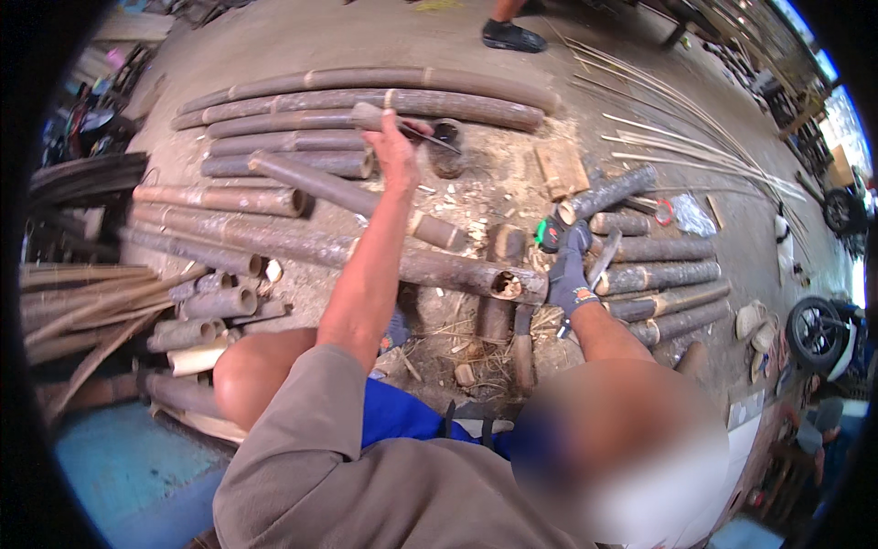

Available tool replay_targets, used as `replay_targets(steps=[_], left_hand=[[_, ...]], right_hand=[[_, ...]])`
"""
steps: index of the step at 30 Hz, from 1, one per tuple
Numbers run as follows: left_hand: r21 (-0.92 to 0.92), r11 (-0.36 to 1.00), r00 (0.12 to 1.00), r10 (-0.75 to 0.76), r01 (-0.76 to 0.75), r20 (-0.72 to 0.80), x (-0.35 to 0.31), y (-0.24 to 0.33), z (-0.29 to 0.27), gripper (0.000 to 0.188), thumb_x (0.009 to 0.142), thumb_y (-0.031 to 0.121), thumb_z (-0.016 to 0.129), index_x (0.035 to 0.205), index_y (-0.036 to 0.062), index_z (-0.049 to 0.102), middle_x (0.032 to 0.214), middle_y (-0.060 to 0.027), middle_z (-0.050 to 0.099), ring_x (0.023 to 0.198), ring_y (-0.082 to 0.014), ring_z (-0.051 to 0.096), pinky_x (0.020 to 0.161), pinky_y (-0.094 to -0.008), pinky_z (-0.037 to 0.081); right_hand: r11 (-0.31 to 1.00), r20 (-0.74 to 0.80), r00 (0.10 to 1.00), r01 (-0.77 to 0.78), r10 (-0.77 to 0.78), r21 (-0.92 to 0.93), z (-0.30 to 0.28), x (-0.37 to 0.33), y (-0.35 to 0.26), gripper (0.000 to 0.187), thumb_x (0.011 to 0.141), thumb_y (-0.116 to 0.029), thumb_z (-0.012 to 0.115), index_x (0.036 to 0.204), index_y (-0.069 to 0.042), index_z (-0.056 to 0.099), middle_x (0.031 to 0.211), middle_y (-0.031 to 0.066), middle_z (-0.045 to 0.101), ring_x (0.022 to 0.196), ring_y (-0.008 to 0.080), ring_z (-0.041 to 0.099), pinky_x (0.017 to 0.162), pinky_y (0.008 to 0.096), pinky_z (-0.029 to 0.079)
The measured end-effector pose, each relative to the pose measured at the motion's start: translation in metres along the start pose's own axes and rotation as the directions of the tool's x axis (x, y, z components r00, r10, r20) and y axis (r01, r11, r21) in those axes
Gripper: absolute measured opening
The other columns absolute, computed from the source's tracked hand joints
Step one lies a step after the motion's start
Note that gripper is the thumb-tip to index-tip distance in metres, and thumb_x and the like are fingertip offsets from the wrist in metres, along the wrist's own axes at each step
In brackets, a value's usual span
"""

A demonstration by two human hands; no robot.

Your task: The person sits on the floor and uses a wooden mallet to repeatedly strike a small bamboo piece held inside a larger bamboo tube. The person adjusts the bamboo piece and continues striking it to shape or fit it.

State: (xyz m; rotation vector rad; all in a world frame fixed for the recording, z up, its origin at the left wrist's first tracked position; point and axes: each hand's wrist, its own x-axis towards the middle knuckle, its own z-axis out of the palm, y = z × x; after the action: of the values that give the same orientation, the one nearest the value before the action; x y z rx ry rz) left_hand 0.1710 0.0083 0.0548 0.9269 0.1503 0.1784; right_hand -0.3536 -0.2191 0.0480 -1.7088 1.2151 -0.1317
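Note:
My bare left hand (397,151) is closed around a tool with a thick brown wooden handle (368,116). Its thin dark blade (445,143) points right, near a dark round stump (448,160). My right hand (572,265), in a dark grey glove, is closed at a round green-and-black thing (549,234), too small to identify surely. Beside that glove is a curved metal blade (604,260). Between my arms, a long bamboo pole (439,271) lies across a wooden block (495,318); pale chips show in its hollow end. A thinner bamboo pole (357,199) slants behind it.
Several long bamboo poles (366,102) lie beyond my left hand. Cut bamboo pieces (663,277) are stacked at right, and more (215,302) at left. A wooden block (562,168) stands behind. Thin strips (677,142) spread far right. Another person's shoe (514,37) shows at the top.

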Motion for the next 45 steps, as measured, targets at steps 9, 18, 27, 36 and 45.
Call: replay_targets(steps=[9, 18, 27, 36, 45], left_hand=[[0.114, 0.973, 0.979, -0.204, 0.2, 0.026, -0.083, 0.021, -0.037, 0.05, 0.103, 0.031, 0.049, 0.142, 0.0065, 0.032, 0.089, -0.0117, 0.059, 0.055, -0.0196, 0.061, 0.046, -0.0338, 0.05], [0.425, 0.9, 0.99, -0.131, 0.099, 0.048, -0.153, -0.053, -0.037, 0.065, 0.101, 0.045, 0.067, 0.141, -0.0039, 0.05, 0.123, -0.0193, 0.067, 0.115, -0.0245, 0.064, 0.106, -0.0392, 0.047], [0.279, 0.944, 0.92, -0.26, 0.177, 0.294, -0.187, -0.043, -0.015, 0.052, 0.09, 0.028, 0.083, 0.126, 0.0013, 0.057, 0.092, -0.0027, 0.065, 0.066, -0.0085, 0.056, 0.056, -0.0257, 0.047], [0.458, 0.839, 0.779, -0.488, 0.294, 0.394, -0.203, -0.074, -0.035, 0.036, 0.089, 0.027, 0.087, 0.11, 0.0024, 0.07, 0.096, -0.0017, 0.073, 0.081, -0.008, 0.064, 0.072, -0.0261, 0.053], [0.468, 0.828, 0.766, -0.509, 0.31, 0.392, -0.204, -0.086, -0.045, 0.039, 0.09, 0.022, 0.086, 0.119, 0.0004, 0.072, 0.107, -0.004, 0.077, 0.095, -0.0115, 0.07, 0.088, -0.0293, 0.056]], right_hand=[[0.993, 0.017, 0.997, 0.075, -0.077, 0.092, 0.015, -0.003, -0.01, 0.061, 0.104, -0.034, 0.054, 0.147, 0.008, 0.048, 0.124, 0.0192, 0.067, 0.116, 0.0289, 0.066, 0.099, 0.0429, 0.052], [0.909, -0.115, 0.97, 0.241, -0.214, 0.341, -0.02, -0.016, -0.043, 0.06, 0.103, -0.031, 0.054, 0.146, 0.01, 0.048, 0.125, 0.0203, 0.067, 0.118, 0.0298, 0.066, 0.1, 0.0426, 0.052], [0.586, -0.185, 0.903, 0.396, -0.387, 0.707, -0.059, -0.054, -0.066, 0.059, 0.103, -0.028, 0.053, 0.145, 0.012, 0.047, 0.127, 0.0213, 0.067, 0.119, 0.0308, 0.066, 0.102, 0.0423, 0.052], [0.951, -0.016, 0.959, 0.281, -0.282, 0.132, 0.017, -0.037, -0.106, 0.073, 0.083, -0.013, 0.072, 0.148, 0.006, 0.044, 0.139, 0.0185, 0.059, 0.128, 0.0288, 0.06, 0.111, 0.0395, 0.045], [0.894, 0.079, 0.89, 0.448, -0.449, 0.033, 0.041, -0.011, -0.146, 0.108, 0.076, -0.004, 0.076, 0.165, 0.006, 0.015, 0.15, 0.0245, 0.05, 0.14, 0.0323, 0.053, 0.119, 0.043, 0.039]])
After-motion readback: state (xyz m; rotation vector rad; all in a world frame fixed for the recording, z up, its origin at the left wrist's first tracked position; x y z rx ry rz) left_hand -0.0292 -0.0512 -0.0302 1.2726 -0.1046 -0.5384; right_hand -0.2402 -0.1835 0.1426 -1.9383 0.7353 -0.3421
